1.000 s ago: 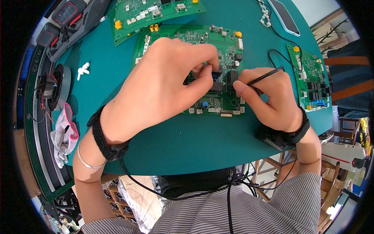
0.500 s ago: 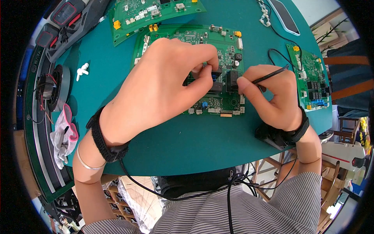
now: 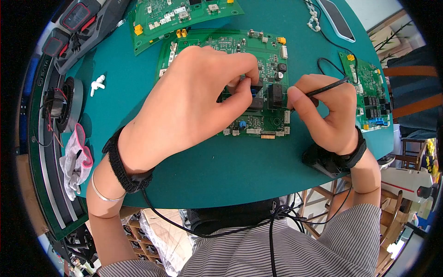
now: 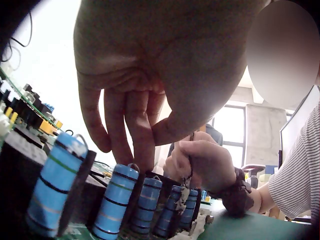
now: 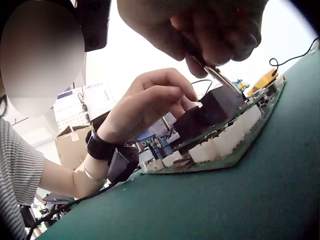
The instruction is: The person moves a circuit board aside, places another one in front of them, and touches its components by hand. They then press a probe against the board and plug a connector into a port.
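A green circuit board (image 3: pixel 210 40) lies under both hands. My left hand (image 3: pixel 189 99) reaches over it, thumb and forefinger bent close together beside the black blocks; I cannot tell whether they pinch a part. In the left wrist view, its fingertips come down behind a row of blue banded cylinders (image 4: pixel 116 202). My right hand (image 3: pixel 328 111) grips a slim black tool (image 3: pixel 328 87) like a pen at the board's right edge. Its pale, thin end (image 5: pixel 222 80) shows beside a black block (image 5: pixel 222 105) in the right wrist view. White connectors (image 5: pixel 227 138) line that edge.
More boards lie behind (image 3: pixel 170 27) and at right (image 3: pixel 364 87). A phone (image 3: pixel 337 21) and a beaded cord are at the back right. White earbuds (image 3: pixel 98 85), a tape roll (image 3: pixel 74 104) and a glove (image 3: pixel 76 161) are at left. Cables hang from the wrist straps.
My right hand has shifted right with the slim tool, from beside the black block to the board's edge. My left hand has stayed in place.
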`<state>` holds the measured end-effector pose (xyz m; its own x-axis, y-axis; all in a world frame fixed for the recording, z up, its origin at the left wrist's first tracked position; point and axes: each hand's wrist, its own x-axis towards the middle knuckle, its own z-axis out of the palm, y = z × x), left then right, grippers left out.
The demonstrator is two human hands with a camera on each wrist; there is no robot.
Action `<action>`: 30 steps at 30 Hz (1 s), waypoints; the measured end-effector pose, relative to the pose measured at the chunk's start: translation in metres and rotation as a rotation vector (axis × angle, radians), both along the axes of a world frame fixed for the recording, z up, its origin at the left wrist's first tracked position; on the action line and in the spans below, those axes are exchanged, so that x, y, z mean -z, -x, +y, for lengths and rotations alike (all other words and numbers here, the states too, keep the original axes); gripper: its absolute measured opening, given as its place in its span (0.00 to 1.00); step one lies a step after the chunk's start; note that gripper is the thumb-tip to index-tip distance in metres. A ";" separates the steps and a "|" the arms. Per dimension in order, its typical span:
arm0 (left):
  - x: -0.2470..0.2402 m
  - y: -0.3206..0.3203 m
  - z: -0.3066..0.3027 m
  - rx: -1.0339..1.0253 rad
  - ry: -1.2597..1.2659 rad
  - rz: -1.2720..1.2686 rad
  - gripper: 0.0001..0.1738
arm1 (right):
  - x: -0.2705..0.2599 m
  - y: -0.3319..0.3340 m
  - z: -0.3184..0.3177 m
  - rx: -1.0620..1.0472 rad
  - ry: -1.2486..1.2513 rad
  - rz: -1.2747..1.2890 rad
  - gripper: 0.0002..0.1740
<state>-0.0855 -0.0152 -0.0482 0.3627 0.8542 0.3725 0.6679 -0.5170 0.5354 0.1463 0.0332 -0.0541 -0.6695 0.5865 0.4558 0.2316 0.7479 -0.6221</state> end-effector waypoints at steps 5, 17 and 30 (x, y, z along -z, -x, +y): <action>0.000 0.000 0.000 0.002 -0.003 0.007 0.06 | 0.006 0.000 0.002 -0.034 0.010 -0.070 0.18; 0.000 -0.001 -0.001 0.004 -0.012 -0.008 0.06 | 0.006 0.001 0.002 -0.025 -0.013 -0.087 0.19; -0.005 -0.005 -0.003 -0.040 -0.130 0.018 0.21 | -0.003 -0.003 0.000 -0.004 0.060 -0.238 0.12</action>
